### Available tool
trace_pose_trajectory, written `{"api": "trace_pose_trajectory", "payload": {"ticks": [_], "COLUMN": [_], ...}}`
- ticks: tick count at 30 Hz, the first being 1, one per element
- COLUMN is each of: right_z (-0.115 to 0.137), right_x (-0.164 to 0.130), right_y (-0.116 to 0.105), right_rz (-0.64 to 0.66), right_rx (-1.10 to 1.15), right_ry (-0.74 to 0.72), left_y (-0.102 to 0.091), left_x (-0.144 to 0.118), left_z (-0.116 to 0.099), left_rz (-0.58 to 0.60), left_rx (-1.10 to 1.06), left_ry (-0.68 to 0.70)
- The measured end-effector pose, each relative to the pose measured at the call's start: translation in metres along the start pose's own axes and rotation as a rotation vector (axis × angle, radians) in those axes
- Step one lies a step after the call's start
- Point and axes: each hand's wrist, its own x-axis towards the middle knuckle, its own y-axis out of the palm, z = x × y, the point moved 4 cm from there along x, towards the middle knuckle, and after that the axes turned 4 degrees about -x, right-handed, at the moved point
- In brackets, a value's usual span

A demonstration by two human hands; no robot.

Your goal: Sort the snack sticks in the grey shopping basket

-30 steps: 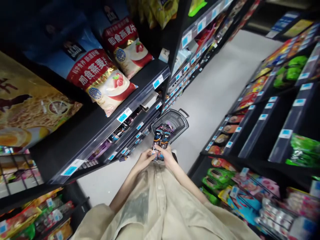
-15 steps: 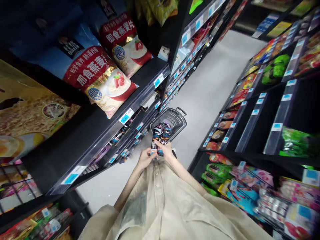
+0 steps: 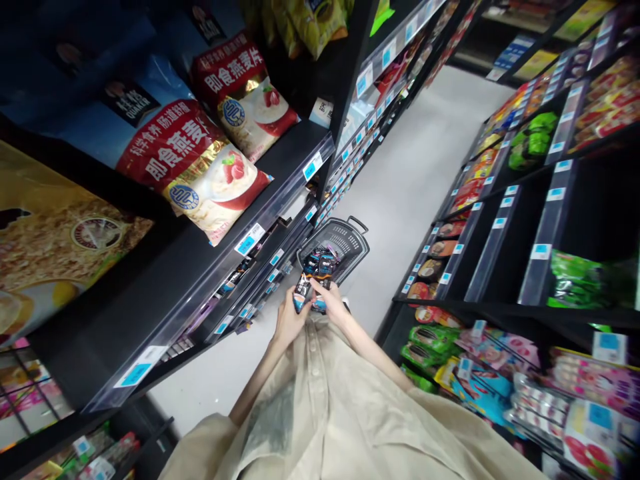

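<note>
Dark packets (image 3: 303, 288), two: held side by side at frame centre, grasped between the left hand (image 3: 291, 319) and right hand (image 3: 332, 301). Basket (image 3: 356, 252), one: placed just beyond, its near end hidden by the packets; further contents not countable. Red-banded bags (image 3: 220, 193), two, and yellow bag (image 3: 65, 247), one: displayed on the shelf (image 3: 95, 333), upper left. Green bag (image 3: 575, 280), one: shelved at right.
</note>
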Motion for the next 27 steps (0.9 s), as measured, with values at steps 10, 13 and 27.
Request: {"api": "trace_pose_trajectory", "payload": {"ticks": [10,13,27], "right_z": [0.0,0.0,-0.026], "right_x": [-0.008,-0.013,-0.021], "right_y": [-0.006,-0.006,-0.014], "right_rz": [0.021,0.004,-0.137], "right_rx": [0.056,0.058,0.187], "right_ry": [-0.02,-0.014,0.008], "left_y": [0.014,0.009,-0.019], "left_x": [-0.019,-0.024,-0.012], "left_z": [0.004,0.004,0.001], "left_rz": [0.311,0.283,-0.045], "left_rx": [-0.472,-0.435,-0.363], "left_ry": [-0.181,-0.214,-0.055]}}
